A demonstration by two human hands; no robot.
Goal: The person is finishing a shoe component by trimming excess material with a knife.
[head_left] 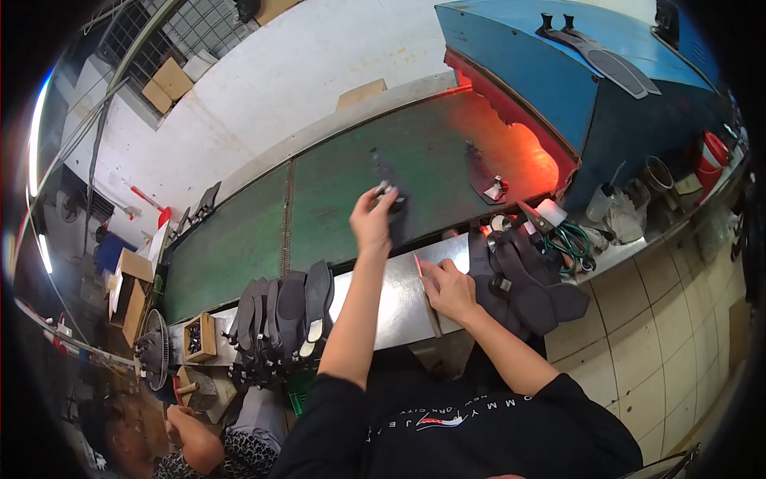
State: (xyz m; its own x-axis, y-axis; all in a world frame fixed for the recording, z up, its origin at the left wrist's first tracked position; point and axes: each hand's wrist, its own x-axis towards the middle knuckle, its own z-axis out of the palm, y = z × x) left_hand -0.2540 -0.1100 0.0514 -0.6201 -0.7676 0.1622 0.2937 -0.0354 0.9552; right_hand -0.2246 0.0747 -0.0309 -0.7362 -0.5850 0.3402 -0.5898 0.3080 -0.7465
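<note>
My left hand (373, 222) is raised over the green conveyor belt (331, 188), thumb and fingers pinched at the near end of a dark shoe sole (384, 165). That sole is blurred, and a small silvery bit shows at the fingertips. Lower down, my right hand (451, 292) is closed over the metal table (383, 307), with a thin reddish stick (419, 266) showing by its fingers; most of the stick is hidden. Another dark sole (481, 172) with a shiny piece lies farther right on the belt. Dark soles are piled on the table left (289, 307) and right (536, 294).
A blue machine (519, 52) with a red glowing opening stands at the belt's right end, a grey sole with heels (610, 65) on top. Beside the right pile are a green cord (570, 246) and containers. A wooden box (199, 338), fan (153, 351) and seated person (195, 435) are at left.
</note>
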